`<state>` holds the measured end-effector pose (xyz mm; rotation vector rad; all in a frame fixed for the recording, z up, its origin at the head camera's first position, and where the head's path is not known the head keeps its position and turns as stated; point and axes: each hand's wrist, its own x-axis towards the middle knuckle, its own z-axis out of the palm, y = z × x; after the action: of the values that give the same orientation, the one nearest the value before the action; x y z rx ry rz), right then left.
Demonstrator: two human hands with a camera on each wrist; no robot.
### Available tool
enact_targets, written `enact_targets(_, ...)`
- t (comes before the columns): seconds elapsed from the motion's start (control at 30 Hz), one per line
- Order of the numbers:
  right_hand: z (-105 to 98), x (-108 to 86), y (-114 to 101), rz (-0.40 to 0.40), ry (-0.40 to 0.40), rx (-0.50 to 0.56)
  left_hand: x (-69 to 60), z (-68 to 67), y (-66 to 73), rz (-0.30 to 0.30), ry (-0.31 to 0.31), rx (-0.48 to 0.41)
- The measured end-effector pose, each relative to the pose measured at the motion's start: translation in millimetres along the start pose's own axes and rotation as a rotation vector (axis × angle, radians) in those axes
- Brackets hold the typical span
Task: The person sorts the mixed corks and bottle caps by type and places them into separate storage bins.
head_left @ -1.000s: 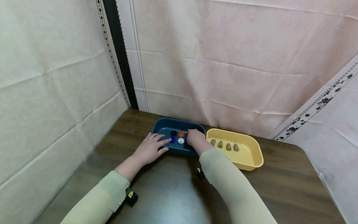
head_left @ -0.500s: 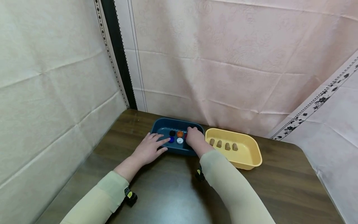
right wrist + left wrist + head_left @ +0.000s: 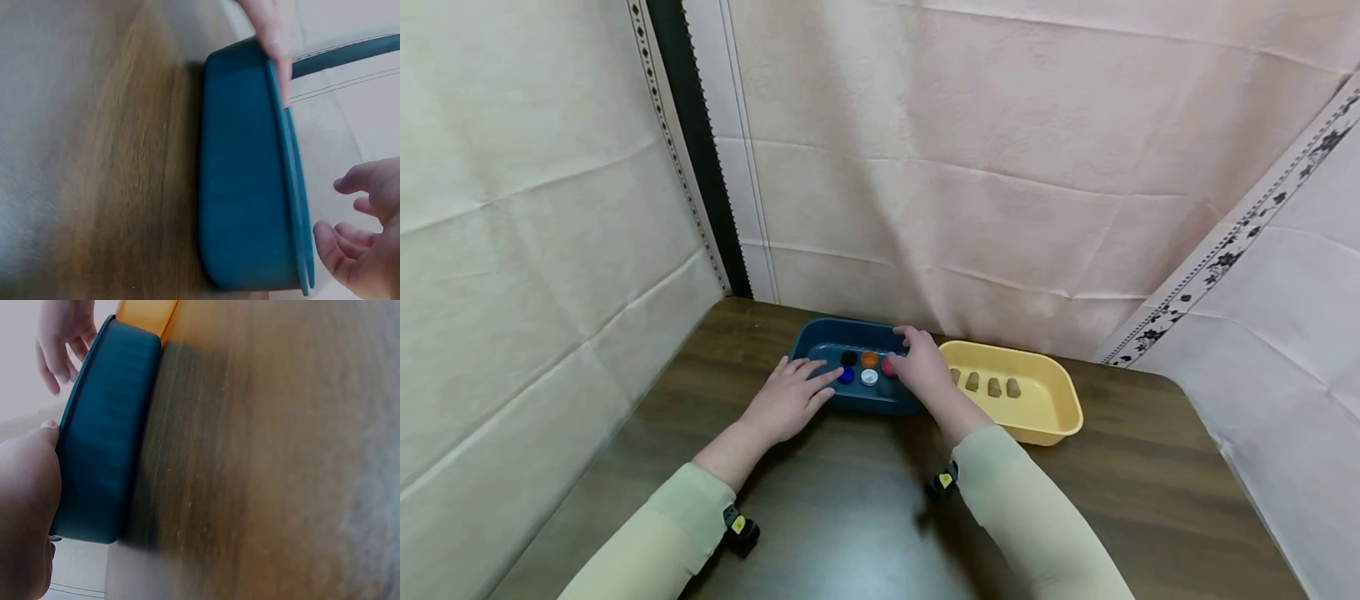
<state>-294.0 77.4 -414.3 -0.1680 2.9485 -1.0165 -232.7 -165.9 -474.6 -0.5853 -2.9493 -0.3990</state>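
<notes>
A dark blue tray [image 3: 872, 403] holds small round pieces that look like bottle caps: a black one [image 3: 848, 358], an orange one [image 3: 868, 360], a red one [image 3: 888, 367], a blue one [image 3: 846, 375] and a white one [image 3: 869, 377]. My left hand [image 3: 784, 402] rests at the tray's near left rim, fingers spread over the inside, a fingertip beside the blue cap. Above the tray's right end is my right hand [image 3: 922, 369], thumb and fingers apart, near the red cap. In the right wrist view nothing shows between the right fingers [image 3: 350, 250].
Right of the blue tray stands a yellow tray [image 3: 1048, 400] with several brown cork-like pieces [image 3: 994, 387] in a row. Both sit on a brown wooden table [image 3: 850, 517], close to the cloth-covered wall [image 3: 970, 167] behind.
My right hand has lifted and its thumb and fingers have spread, letting go of the red cap, which now shows more fully. My left hand stays at the tray. The head view has shifted slightly.
</notes>
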Motion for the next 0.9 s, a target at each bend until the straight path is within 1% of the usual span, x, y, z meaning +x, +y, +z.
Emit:
enact_targets(0.13, -8.9, -14.1, 0.9, -0.029, 0.037, 0.116, 2.4, -1.9, -3.7, 0.006, 0.007, 0.005)
enact_targets(0.23, -14.6, -29.4, 2.7, -0.051, 0.053, 0.189, 3.4, -3.1, -7.6, 0.007, 0.011, 0.018)
enact_targets(0.3, -17.7, -40.9, 5.5, -0.058, 0.052, 0.221, 3.9, -3.4, -10.1, 0.011, 0.013, 0.021)
enact_targets(0.37, -19.3, -51.8, 8.6, -0.074, 0.045, 0.241, 3.1, -4.3, -13.4, 0.001, 0.016, 0.016)
enact_targets(0.5, -21.6, -70.5, 15.1, -0.103, 0.032, 0.253, 0.7, -7.3, -20.9, -0.013, 0.036, -0.008)
enact_targets(0.63, -23.4, -85.5, 22.3, -0.106, 0.03, 0.243, -1.3, -11.1, -27.9, -0.027, 0.038, -0.027)
enact_targets(0.77, -23.0, -95.3, 28.9, -0.095, 0.02, 0.239, -4.5, -16.2, -31.9, -0.039, 0.043, -0.03)
enact_targets(0.9, -21.5, -101.9, 37.2, -0.099, 0.016, 0.233, -11.0, -20.9, -31.4, -0.024, 0.061, -0.011)
